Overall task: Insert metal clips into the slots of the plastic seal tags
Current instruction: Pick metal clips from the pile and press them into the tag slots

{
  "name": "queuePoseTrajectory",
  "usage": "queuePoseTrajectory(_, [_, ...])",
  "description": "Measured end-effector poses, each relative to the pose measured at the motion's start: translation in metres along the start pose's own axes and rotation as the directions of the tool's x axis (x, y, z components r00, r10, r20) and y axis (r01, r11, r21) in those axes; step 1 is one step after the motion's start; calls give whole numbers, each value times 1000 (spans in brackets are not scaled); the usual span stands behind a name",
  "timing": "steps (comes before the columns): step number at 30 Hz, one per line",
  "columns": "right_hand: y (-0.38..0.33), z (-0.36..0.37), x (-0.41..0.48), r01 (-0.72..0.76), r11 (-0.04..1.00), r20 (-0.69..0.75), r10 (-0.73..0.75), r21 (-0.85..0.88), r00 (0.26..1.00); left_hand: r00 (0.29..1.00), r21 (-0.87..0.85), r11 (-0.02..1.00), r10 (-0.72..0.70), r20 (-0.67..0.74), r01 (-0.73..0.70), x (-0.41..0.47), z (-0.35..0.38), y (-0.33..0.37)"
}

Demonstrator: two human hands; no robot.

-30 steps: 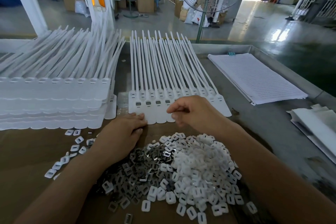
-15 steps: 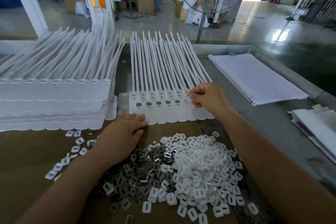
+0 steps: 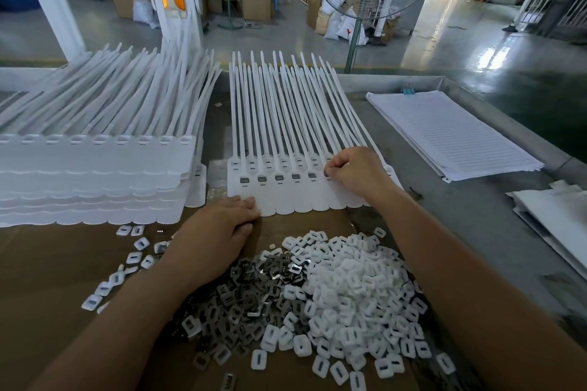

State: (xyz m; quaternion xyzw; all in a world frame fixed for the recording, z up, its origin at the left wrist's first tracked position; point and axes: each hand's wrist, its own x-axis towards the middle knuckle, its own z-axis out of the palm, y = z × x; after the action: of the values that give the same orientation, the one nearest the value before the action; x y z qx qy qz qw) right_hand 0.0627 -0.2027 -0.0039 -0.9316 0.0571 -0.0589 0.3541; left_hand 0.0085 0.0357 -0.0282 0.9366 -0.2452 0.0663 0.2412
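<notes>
A joined row of white plastic seal tags (image 3: 287,197) lies flat ahead of me, straps pointing away. Several tag heads on the left carry a dark metal clip (image 3: 262,179) in the slot. My right hand (image 3: 355,173) pinches a small metal clip at its fingertips and holds it on a tag head near the row's right side. My left hand (image 3: 216,232) rests flat on the row's near left edge, fingers straight. A heap of metal clips (image 3: 254,292) and white plastic caps (image 3: 355,298) lies between my forearms.
A tall stack of white seal tags (image 3: 95,174) stands at the left. Loose white caps (image 3: 133,259) are scattered on the brown cardboard (image 3: 41,279). Lined paper sheets (image 3: 451,133) and white bags (image 3: 552,216) lie on the metal tray (image 3: 397,82) at the right.
My right hand has moved from the near middle of the row out to a tag head further right and settled there. My left hand stayed put.
</notes>
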Motion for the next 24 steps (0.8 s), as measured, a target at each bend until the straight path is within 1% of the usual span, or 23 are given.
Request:
queuePoseTrajectory(4, [-1,-1,1,18,998,0,-18,-53,1000,1000,4,1000,-1,4,1,0,-1,1])
queuePoseTrajectory(10, [-3,-2,-1,5,1000,-42,-5,-5,999,1000,0,1000,6,2,-6,0,-3,2])
queuePoseTrajectory(17, [-4,-6,1,-11,1000,24,11,3,1000,1000,0,1000,9,0,-9,-1,-5,1])
queuePoseTrajectory(20, [-10,-7,-4,30,999,32,-29,-22,999,1000,1,1000,12,-1,-12,-2,-4,0])
queuePoseTrajectory(22, [-18,-9,-12,91,995,23,-90,-47,996,1000,6,1000,13,-2,-13,-1,-4,-1])
queuePoseTrajectory(24, [-29,-12,-23,157,987,66,-154,-42,986,1000,3,1000,9,-5,-9,-1,-3,-1])
